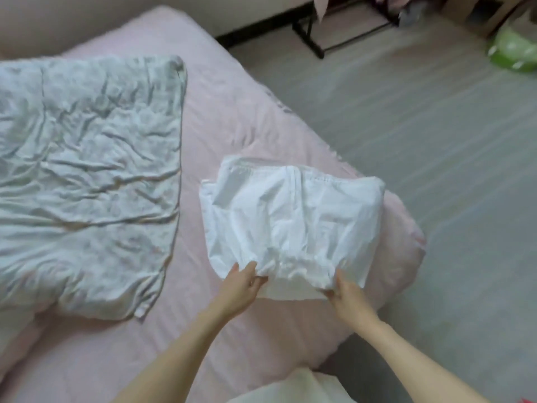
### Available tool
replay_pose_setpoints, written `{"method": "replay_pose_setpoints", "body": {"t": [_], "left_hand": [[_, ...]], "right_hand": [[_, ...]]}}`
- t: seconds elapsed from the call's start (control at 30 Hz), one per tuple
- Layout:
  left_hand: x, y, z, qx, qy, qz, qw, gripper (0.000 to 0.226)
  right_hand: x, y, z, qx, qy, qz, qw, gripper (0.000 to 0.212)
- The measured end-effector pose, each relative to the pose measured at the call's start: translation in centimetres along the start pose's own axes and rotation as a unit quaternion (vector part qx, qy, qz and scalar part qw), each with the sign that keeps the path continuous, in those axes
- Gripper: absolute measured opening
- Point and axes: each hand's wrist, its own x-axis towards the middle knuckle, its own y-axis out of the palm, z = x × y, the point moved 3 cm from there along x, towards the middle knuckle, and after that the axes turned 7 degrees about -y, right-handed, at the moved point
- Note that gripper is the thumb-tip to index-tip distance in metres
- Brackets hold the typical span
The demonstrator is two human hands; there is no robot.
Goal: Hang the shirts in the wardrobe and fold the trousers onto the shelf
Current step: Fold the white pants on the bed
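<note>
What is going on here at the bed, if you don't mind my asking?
A person is folding a white cloth garment on the corner of a pink-sheeted bed. The left hand and the right hand each grip its near edge, one at each side. It lies partly folded on the sheet. A crumpled pale blue-grey quilt lies spread to its left, apart from it.

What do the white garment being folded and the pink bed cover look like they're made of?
White garment: thin woven cloth, probably cotton or a blend, matte; it creases sharply and shows a stitched hem. Pink bed cover: soft matte fabric with shallow wrinkles; the fibre cannot be told.
</note>
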Motion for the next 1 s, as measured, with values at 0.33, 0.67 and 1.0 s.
{"method": "replay_pose_setpoints", "body": {"t": [0.33,0.67,1.0], "left_hand": [[11.9,3.7,0.1,0.045,-0.069,-0.237,0.968,0.03],[8.6,4.1,0.8,0.319,0.186,-0.147,0.918,0.048],[15.1,-1.7,-7.9,0.307,0.145,-0.062,0.939,0.023]], "right_hand": [[7.2,6.0,-1.8,-0.374,-0.224,0.061,0.898,0.098],[8.7,2.7,-0.7,-0.17,-0.186,0.068,0.965,0.073],[11.5,-8.0,0.3,-0.192,-0.008,-0.05,0.98,0.026]]}}
